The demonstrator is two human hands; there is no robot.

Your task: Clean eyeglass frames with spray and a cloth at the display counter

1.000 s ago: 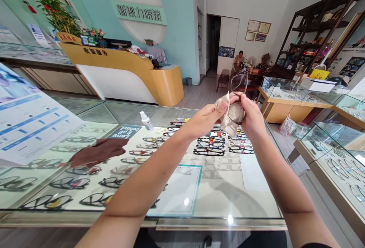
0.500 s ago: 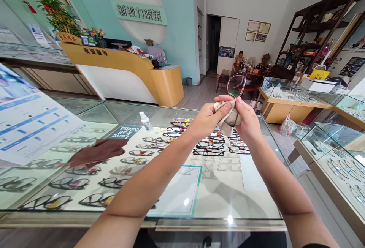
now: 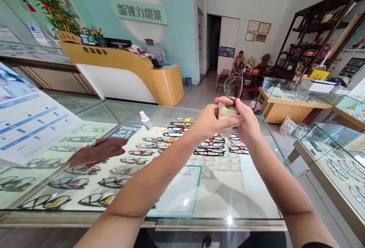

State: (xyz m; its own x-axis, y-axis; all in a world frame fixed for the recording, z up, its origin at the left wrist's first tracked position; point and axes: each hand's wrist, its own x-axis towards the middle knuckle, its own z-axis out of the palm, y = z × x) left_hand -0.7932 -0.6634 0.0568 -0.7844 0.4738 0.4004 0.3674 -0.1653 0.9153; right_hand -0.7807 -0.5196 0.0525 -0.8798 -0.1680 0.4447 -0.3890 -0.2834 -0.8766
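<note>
A pair of glasses (image 3: 234,85) is held up over the glass counter, one round, thin-rimmed lens pointing upward. My left hand (image 3: 214,119) pinches a beige cloth (image 3: 226,112) around the lower lens, its thumb lying across the cloth. With thumb and fingers closed, my right hand (image 3: 247,122) grips the frame near its middle. The cloth hides most of the lower lens. Beyond my left forearm, a white spray bottle (image 3: 146,121) stands upright on the counter, and a brown cloth (image 3: 98,152) lies crumpled farther left.
Several rows of glasses (image 3: 209,151) are inside the glass display counter (image 3: 228,202) below my hands. A printed card (image 3: 34,122) stands at the left. More display cases (image 3: 339,164) are at the right. A person (image 3: 238,60) sits at a table in the back.
My left thumb has slid downward and right over the cloth, covering more of the lower lens. The glasses have shifted slightly left and tilted a little.
</note>
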